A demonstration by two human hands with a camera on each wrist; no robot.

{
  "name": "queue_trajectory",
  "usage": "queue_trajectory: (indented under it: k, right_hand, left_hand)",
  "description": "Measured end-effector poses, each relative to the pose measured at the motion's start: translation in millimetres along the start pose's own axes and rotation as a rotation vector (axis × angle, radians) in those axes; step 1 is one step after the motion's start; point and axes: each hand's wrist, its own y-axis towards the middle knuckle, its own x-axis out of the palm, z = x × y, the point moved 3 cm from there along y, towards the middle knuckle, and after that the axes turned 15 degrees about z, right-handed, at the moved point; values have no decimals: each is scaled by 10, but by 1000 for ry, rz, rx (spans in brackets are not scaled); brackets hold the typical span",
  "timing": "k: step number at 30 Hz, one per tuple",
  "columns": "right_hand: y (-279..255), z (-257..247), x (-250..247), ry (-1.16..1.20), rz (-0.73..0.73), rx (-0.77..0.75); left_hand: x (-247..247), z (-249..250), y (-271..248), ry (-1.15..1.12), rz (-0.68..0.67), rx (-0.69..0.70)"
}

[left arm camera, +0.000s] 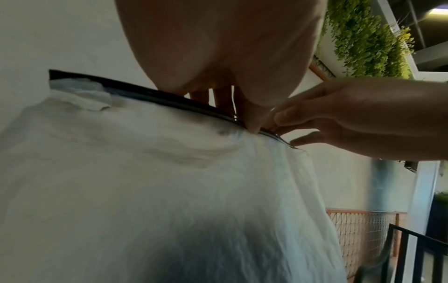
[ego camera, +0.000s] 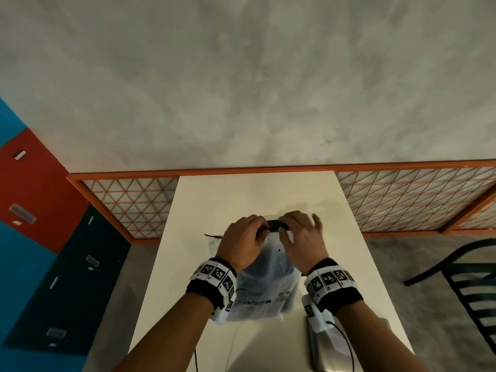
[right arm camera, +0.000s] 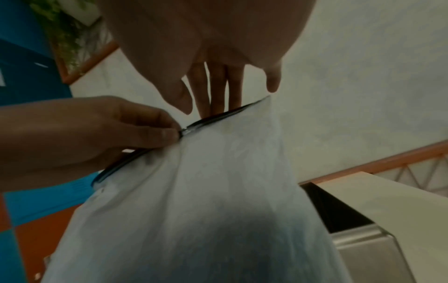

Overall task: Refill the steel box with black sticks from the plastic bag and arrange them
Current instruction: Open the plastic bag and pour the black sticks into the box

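A translucent plastic bag (ego camera: 264, 277) with a black strip (ego camera: 276, 225) along its mouth stands on a white table (ego camera: 220, 200), a dark mass showing low inside. The left hand (ego camera: 243, 241) pinches the strip; the right hand (ego camera: 302, 237) sets loosely spread fingers (right arm camera: 215, 92) against it. A steel box (ego camera: 326, 350) sits near the table's right edge, beside the bag.

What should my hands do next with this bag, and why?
Probably pull the black strip apart: the left hand pinches it, the right hand's fingers rest on it, and the plastic bag looks closed, with the steel box waiting alongside.
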Motion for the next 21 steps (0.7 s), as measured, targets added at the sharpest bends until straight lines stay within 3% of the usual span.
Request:
queue_trajectory:
  k: [3, 10, 16, 21]
  right_hand:
    - [-7, -155, 103, -49, -81, -82]
    - [30, -213, 128, 15, -57, -62]
    - [28, -200, 128, 5, -106, 0]
    - [46, -116, 104, -34, -144, 80]
  left_hand:
    - [15, 35, -1, -14, -1, 20]
    - [10, 28, -44, 2, -16, 8]
    - [-62, 31, -90, 51, 31, 28]
    - [-174, -123, -139, 97, 32, -40]
